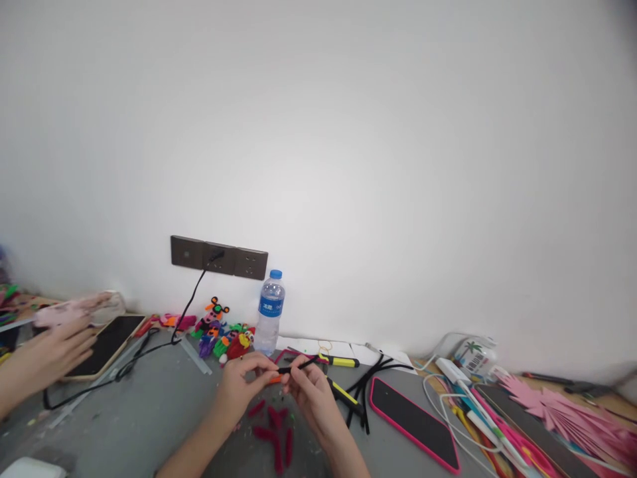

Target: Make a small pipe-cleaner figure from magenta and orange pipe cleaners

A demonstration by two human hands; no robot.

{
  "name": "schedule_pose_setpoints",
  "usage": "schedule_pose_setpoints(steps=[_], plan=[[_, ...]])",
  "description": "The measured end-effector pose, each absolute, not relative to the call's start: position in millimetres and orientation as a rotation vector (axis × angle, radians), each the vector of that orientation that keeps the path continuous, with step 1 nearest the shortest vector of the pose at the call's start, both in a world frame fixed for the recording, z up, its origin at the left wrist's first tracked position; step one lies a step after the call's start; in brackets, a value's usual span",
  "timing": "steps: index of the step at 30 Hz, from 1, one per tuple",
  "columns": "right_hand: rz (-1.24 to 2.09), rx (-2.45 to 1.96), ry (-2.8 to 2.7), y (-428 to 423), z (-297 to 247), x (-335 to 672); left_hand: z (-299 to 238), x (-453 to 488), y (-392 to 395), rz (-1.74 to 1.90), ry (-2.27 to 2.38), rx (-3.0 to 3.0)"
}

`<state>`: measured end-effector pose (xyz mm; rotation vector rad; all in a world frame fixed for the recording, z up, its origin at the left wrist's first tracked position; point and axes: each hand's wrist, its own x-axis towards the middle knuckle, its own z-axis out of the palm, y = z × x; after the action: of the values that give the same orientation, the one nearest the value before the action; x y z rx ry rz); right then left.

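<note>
My left hand (243, 382) is closed, with thumb and forefinger pinching a black pipe cleaner (311, 361). Close beside it, my right hand (312, 393) pinches the same black pipe cleaner, whose free end sticks out up to the right. A short orange piece (275, 380) shows between the two hands; which fingers hold it I cannot tell. Below them on the grey mat (144, 425) lie several dark-red fuzzy pieces (277, 445). More black pipe cleaners (365, 385) are spread to the right, next to yellow-and-black utility knives (342, 362).
Behind my hands stand a water bottle (270, 322) and several colourful fuzzy figures (213, 335). A pink-cased phone (414, 425) lies right, before cables and pink paper strips (562, 411). At left, another person's hand (60, 352) is over a phone (112, 342); a black cord (192, 299) runs from the socket.
</note>
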<state>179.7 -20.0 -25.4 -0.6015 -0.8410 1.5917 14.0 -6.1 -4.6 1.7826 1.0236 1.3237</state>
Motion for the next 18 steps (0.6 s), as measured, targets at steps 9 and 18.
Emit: schedule_pose_setpoints(steps=[9,18], plan=[[1.579,-0.635,-0.844,-21.2,-21.3,176.4,-10.0,13.6,-4.5,1.348,1.029,1.734],[1.569,-0.63,-0.861,-19.1,-27.3,178.4,-5.0,16.6,-8.5,1.326,1.046,1.696]])
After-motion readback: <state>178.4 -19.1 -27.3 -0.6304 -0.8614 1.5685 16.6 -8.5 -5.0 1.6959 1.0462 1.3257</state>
